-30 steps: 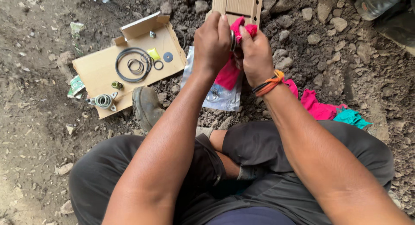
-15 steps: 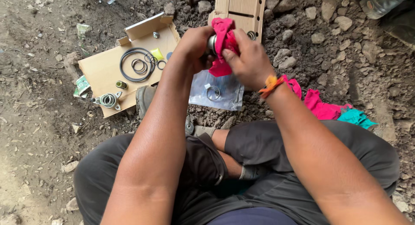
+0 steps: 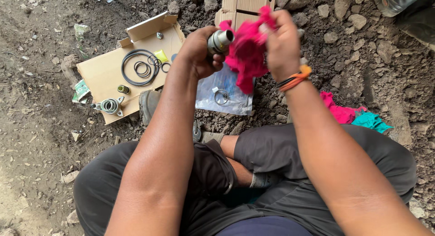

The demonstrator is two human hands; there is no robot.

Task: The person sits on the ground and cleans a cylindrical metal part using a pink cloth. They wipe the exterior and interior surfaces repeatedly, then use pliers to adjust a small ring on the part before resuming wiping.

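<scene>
My left hand [image 3: 199, 52] grips a short metal cylinder [image 3: 220, 40] with a hollow end that faces right. My right hand [image 3: 282, 43] holds a bright pink rag [image 3: 247, 54] bunched against the cylinder's open end. An orange band sits on my right wrist. Both hands are raised above a clear plastic bag [image 3: 226, 91] that lies on the dirt with a metal ring on it. I sit cross-legged on the ground in dark trousers.
A flattened cardboard piece [image 3: 106, 75] to the left carries black rubber O-rings [image 3: 140, 66], a coiled spring part [image 3: 108, 105] and small fittings. Another cardboard box [image 3: 247, 2] lies ahead. Pink and teal rags [image 3: 358, 116] lie at the right among stones and loose dirt.
Both hands have shifted apart a little: the cylinder's end now shows bare beside the rag, where the rag was wrapped over it before.
</scene>
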